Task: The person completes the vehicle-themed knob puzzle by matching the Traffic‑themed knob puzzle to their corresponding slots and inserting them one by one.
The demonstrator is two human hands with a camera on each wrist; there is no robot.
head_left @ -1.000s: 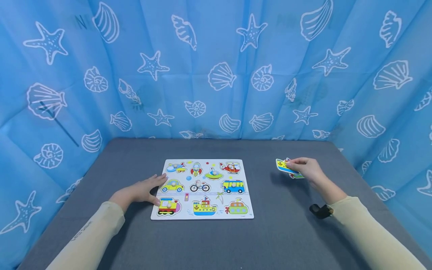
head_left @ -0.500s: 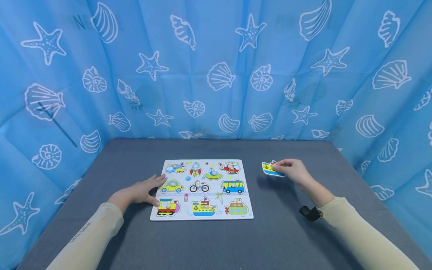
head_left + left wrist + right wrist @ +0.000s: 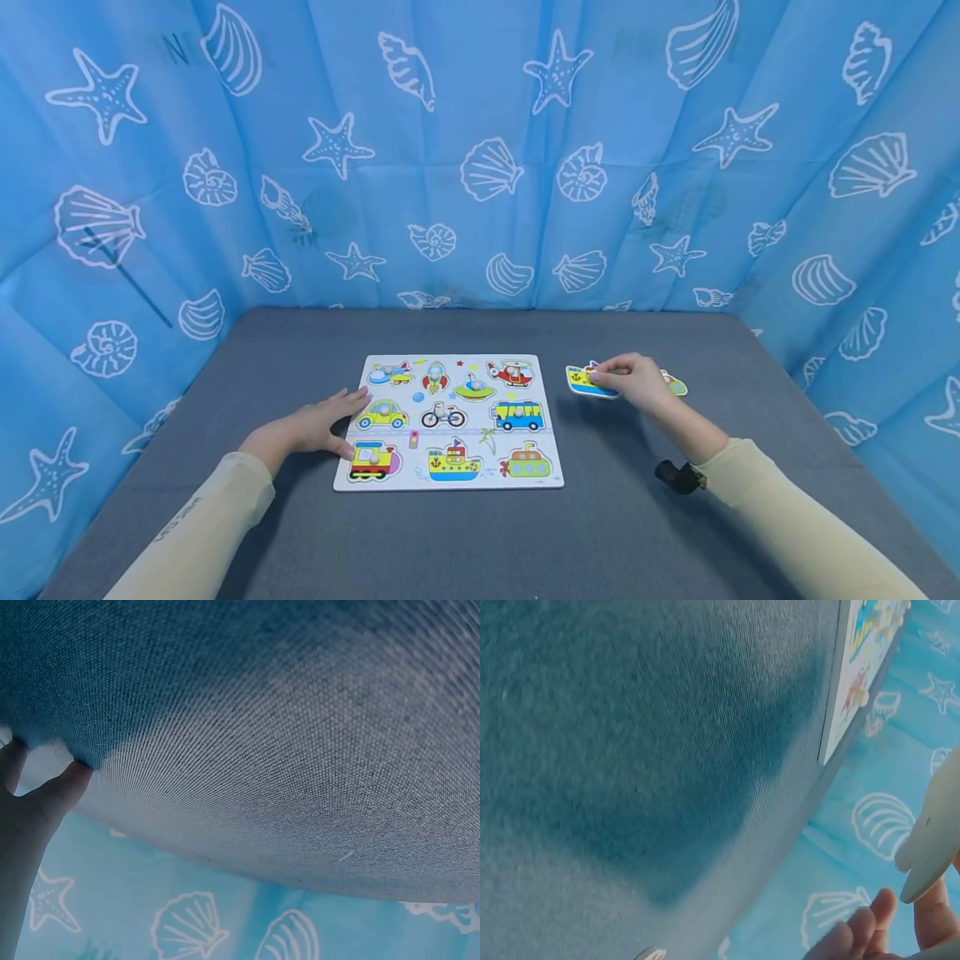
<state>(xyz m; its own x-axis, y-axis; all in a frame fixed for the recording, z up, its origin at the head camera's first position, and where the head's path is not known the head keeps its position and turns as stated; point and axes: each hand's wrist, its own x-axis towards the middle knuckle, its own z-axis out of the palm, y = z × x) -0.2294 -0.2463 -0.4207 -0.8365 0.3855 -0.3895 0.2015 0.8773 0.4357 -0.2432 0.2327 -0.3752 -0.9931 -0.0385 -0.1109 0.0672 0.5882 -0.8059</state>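
My right hand (image 3: 637, 383) pinches a ship puzzle piece (image 3: 588, 380), yellow and blue with an anchor, above the table to the right of the puzzle board (image 3: 465, 425). In the right wrist view the ship piece's pale underside (image 3: 937, 832) shows beside my fingers (image 3: 859, 926). A green and orange puzzle piece (image 3: 677, 383), partly covered by my right hand, lies on the table behind it. My left hand (image 3: 311, 425) rests at the board's left edge, fingers spread and thumb near the train piece (image 3: 373, 461).
Vehicle pieces with knobs, such as the bus (image 3: 517, 414) and car (image 3: 383, 413), sit in the board. The ship picture (image 3: 453, 462) and submarine picture (image 3: 527, 462) on it show no knobs. A blue shell-patterned curtain (image 3: 480, 167) surrounds the grey table (image 3: 480, 542).
My right hand has carried the ship piece leftward, closer to the board. The green and orange piece stayed on the table and shows again behind the hand. My left hand keeps its place.
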